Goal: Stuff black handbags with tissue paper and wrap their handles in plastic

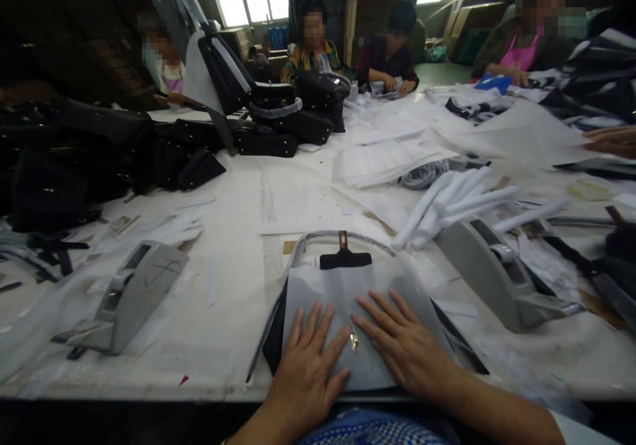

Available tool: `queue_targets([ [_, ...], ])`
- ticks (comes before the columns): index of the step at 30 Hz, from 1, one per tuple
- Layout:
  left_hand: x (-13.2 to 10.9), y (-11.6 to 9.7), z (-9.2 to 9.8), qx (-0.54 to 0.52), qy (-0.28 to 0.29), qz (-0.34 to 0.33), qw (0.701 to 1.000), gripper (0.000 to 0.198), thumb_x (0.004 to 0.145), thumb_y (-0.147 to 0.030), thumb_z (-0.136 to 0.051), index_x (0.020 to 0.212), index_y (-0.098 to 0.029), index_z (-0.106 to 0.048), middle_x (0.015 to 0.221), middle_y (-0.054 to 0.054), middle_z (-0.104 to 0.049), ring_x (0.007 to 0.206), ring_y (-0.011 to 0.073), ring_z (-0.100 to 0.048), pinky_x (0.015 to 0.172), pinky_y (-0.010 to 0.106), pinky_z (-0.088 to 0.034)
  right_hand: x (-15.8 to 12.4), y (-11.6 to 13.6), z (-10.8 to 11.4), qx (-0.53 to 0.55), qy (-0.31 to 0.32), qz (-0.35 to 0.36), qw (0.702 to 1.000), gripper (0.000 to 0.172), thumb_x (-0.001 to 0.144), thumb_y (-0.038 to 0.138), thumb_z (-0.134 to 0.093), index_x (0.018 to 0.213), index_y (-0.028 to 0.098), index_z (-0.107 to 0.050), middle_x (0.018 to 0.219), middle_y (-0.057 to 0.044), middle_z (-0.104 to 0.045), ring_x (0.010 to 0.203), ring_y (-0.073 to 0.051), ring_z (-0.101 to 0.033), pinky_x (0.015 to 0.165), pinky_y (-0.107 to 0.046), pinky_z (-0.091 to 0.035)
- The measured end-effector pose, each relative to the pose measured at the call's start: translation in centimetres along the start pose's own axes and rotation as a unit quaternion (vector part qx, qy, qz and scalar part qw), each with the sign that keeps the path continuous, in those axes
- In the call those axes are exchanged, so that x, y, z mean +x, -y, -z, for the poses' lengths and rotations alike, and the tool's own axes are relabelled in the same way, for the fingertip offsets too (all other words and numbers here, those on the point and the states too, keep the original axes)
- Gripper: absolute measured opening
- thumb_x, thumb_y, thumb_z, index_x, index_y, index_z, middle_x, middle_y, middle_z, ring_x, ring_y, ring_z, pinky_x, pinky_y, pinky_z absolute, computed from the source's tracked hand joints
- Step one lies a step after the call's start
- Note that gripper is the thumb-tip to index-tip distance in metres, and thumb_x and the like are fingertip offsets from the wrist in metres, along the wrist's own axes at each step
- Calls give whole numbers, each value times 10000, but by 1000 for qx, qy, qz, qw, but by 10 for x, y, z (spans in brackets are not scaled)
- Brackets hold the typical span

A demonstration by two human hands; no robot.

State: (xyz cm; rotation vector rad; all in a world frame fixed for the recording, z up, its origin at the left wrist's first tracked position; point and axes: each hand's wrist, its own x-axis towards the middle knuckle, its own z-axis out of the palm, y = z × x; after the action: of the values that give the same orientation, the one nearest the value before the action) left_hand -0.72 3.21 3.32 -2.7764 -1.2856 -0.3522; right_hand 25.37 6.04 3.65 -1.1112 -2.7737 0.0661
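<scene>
A black handbag lies flat at the table's near edge, covered by a sheet of grey wrapping paper. Its black tab with a brown strap end pokes out at the top, under a wrapped curved handle. My left hand lies flat on the paper with fingers spread, open. My right hand lies flat beside it, fingers stretched out, open. A small gold metal clasp shows between the two hands.
Grey tape dispensers stand to the left and right. White paper rolls and stacked sheets lie beyond. Black bags pile at far left. Other people sit around the table; another person's hand rests at right.
</scene>
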Motion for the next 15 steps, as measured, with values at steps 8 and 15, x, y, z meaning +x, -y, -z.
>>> queue_targets([
  [8, 23, 35, 3, 10, -27, -38, 999, 381, 1044, -319, -343, 1275, -203, -622, 1292, 0, -675, 1160, 150, -620, 948, 261, -484, 5, -20, -8, 1, -55, 8, 998, 485, 935, 214, -505, 1412, 124, -512, 1458, -121, -527, 1317, -277, -513, 1000, -441, -502],
  [15, 80, 44, 8, -48, 35, 53, 997, 505, 1017, -490, -329, 1213, -129, -623, 1149, 103, -712, 1062, 258, -655, 977, 445, -511, 43, -53, 7, 62, -20, -52, 997, 396, 988, 379, -480, 1263, 126, -610, 1214, -158, -685, 1072, -308, -640, 965, -496, -487],
])
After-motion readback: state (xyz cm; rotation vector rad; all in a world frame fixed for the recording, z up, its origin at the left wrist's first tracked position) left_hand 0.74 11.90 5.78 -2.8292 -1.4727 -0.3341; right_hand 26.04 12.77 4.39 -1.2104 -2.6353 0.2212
